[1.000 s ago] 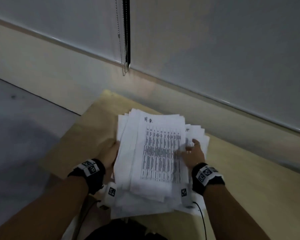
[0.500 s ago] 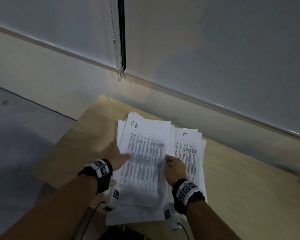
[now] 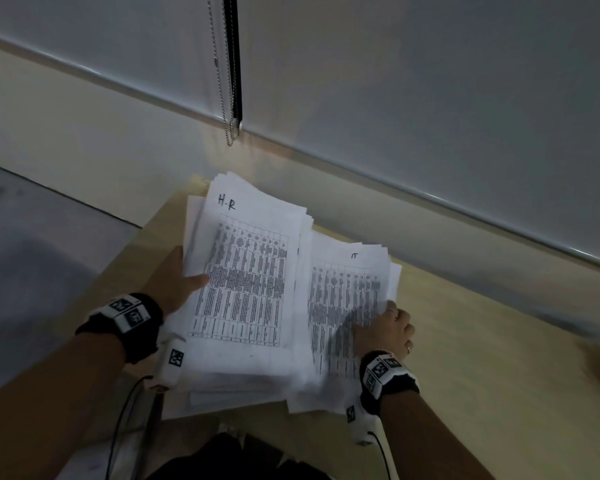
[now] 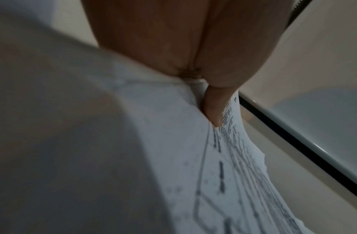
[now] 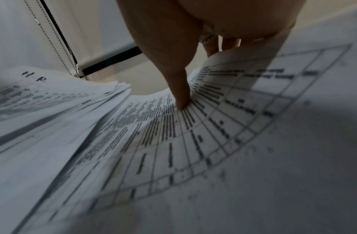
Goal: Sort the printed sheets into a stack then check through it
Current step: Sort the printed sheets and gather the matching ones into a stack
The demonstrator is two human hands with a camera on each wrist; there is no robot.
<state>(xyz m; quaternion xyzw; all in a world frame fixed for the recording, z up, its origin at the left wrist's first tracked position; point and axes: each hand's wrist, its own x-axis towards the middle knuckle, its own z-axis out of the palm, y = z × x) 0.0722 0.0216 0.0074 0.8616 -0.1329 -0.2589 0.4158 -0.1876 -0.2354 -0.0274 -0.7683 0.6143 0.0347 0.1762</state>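
A bundle of printed sheets marked "H.R" (image 3: 246, 271) is lifted at the left of the paper pile. My left hand (image 3: 187, 282) grips its left edge, thumb on top and fingers hidden beneath; the left wrist view shows that thumb (image 4: 211, 109) pressed on the paper (image 4: 243, 174). Beside it lie the sheets marked "IT" (image 3: 340, 289). My right hand (image 3: 385, 317) pinches their right edge, which curls up. In the right wrist view the thumb (image 5: 181, 98) presses the IT table print (image 5: 193, 134), and the H.R bundle (image 5: 53, 95) rises at the left.
The pile sits on a pale wooden table (image 3: 482, 358) against a wall under a window blind. A bead chain (image 3: 227, 98) hangs just behind the papers. More loose sheets (image 3: 229, 393) lie under the bundles. A cable (image 3: 125, 410) runs from my left wrist.
The H.R bundle has been drawn left and raised, uncovering the IT sheets. My right hand moved from the middle of the pile to the IT sheets' right edge and took hold.
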